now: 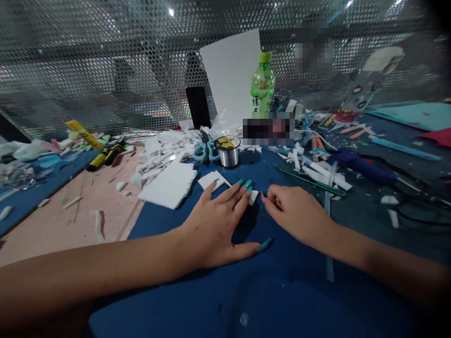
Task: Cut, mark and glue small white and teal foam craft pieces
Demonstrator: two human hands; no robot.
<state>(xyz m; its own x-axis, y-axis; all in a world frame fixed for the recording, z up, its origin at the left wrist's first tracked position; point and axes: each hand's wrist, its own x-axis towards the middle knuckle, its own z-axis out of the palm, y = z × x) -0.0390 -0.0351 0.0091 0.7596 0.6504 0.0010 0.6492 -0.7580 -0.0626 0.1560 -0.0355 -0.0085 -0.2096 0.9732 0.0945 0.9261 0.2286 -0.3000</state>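
My left hand (214, 223) lies palm down with fingers spread and long teal nails. Its fingertips rest on a small white foam piece (253, 197), most of which they cover. Another flat white foam piece (207, 180) shows just beyond these fingers. To the right, my right hand (299, 211) is closed, its fingers curled in and one fingertip close to the foam piece's right end. Whatever it may grip is hidden. Left of my hands is a larger white foam sheet (171, 185) with a ragged right edge.
Behind the hands are a wire spool (229, 157), light-blue scissors (201, 152) and a heap of white scraps (160, 145). A green bottle (262, 89) and a phone (198, 107) stand farther back. At right lies a blue glue gun (366, 166) with a black cable.
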